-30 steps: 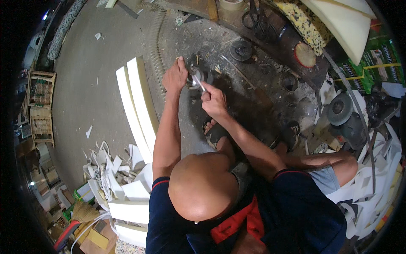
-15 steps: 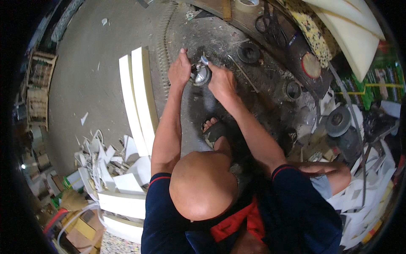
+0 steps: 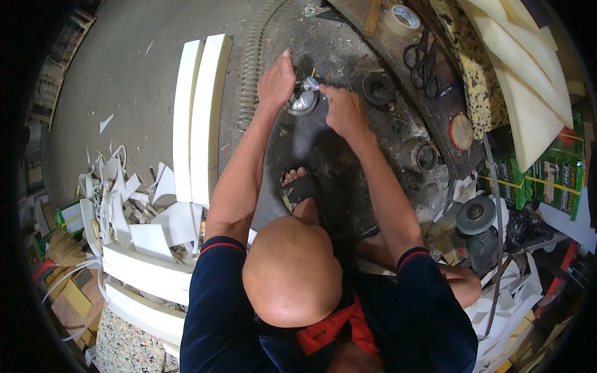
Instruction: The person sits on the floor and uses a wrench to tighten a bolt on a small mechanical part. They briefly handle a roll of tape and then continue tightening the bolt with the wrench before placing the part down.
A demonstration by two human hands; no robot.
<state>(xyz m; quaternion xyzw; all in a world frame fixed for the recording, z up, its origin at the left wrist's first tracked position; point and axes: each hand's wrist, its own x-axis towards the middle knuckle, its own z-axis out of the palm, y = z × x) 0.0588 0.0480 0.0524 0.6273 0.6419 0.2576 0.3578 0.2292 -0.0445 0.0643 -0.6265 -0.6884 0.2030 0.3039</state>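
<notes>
Ahead of me, low over the dark floor, is a shiny metal device with a round body [image 3: 302,103]; it resembles a small spray gun with a cup, but its kind is not certain. My left hand [image 3: 277,84] curls against its left side, thumb pointing up and away, the inner fingers partly hidden. From the right, my right hand [image 3: 346,113] is closed, its index fingertip at a small pale-blue round piece [image 3: 313,82] on top of the device. A thin brass-coloured tip shows beside that piece. A coiled hose [image 3: 247,74] lies left of my left hand.
Two long white foam strips [image 3: 202,118] lie on the floor at left, near a heap of white offcuts [image 3: 149,239]. At right, a dark bench [image 3: 388,46] carries scissors [image 3: 425,68] and a tape roll [image 3: 402,20]. A dark ring [image 3: 377,89], an open can [image 3: 423,155] and a grinder [image 3: 477,217] stand near.
The whole view has shifted, bringing more of the bench and grinder into sight. Both hands stay at the metal device, and my right hand sits slightly farther from its round body.
</notes>
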